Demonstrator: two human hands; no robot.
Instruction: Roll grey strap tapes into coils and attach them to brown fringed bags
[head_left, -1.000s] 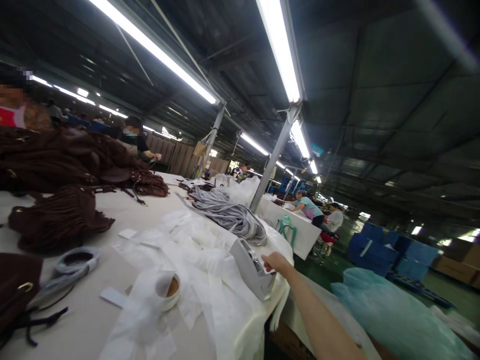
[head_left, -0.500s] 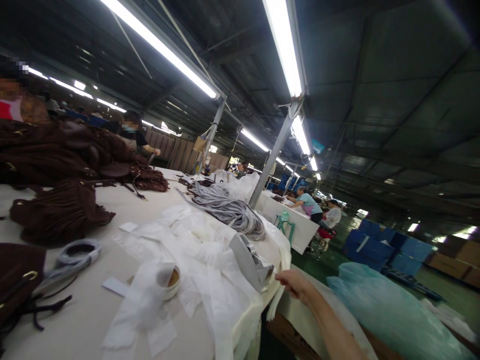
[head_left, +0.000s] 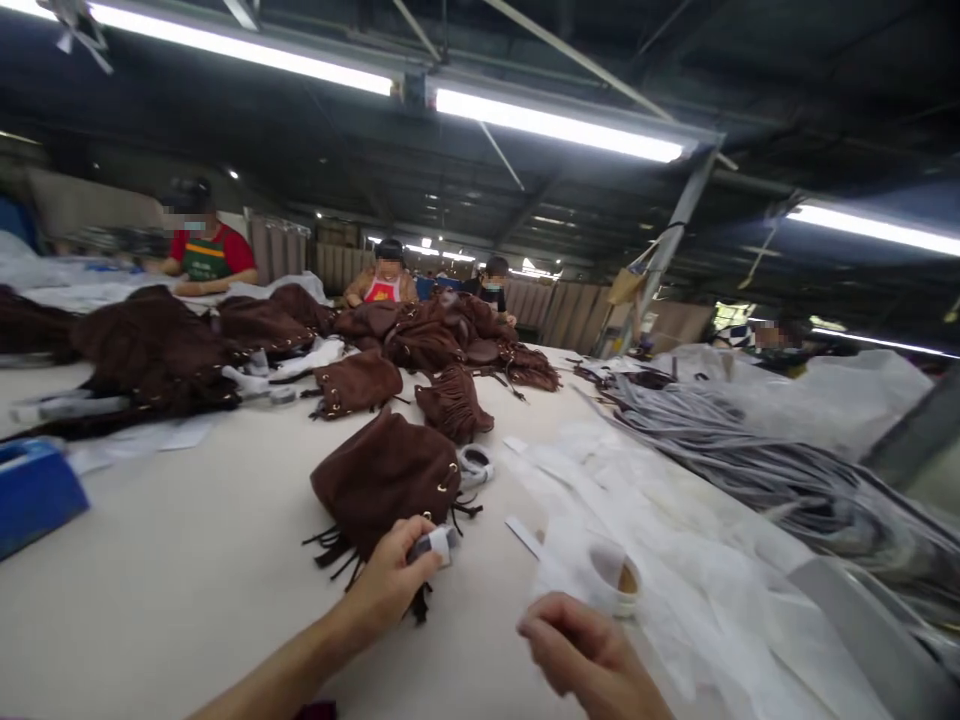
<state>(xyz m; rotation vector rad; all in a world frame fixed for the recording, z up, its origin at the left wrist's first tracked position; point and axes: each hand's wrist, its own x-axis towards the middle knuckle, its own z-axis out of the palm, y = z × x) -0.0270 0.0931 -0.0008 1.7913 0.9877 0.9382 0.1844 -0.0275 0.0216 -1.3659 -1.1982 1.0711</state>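
Note:
My left hand [head_left: 390, 580] is closed on a small grey-white strap piece [head_left: 436, 543] at the near edge of a brown suede fringed bag [head_left: 379, 478] lying on the white table [head_left: 165, 560]. My right hand [head_left: 577, 650] hovers low in front, fingers curled together; whether it holds anything I cannot make out. Just beyond it sits a roll of white tape [head_left: 619, 582] among loose white fabric strips [head_left: 675, 540].
More brown fringed bags [head_left: 442, 340] are piled across the table's far side. A bundle of grey straps [head_left: 765, 470] lies at the right, a blue object [head_left: 34, 490] at the left edge. Several people work at the far side.
The view has swung left from the tape dispenser at the table's right edge to the bags. My right hand has left the dispenser; my left hand has come into view holding the strap piece.

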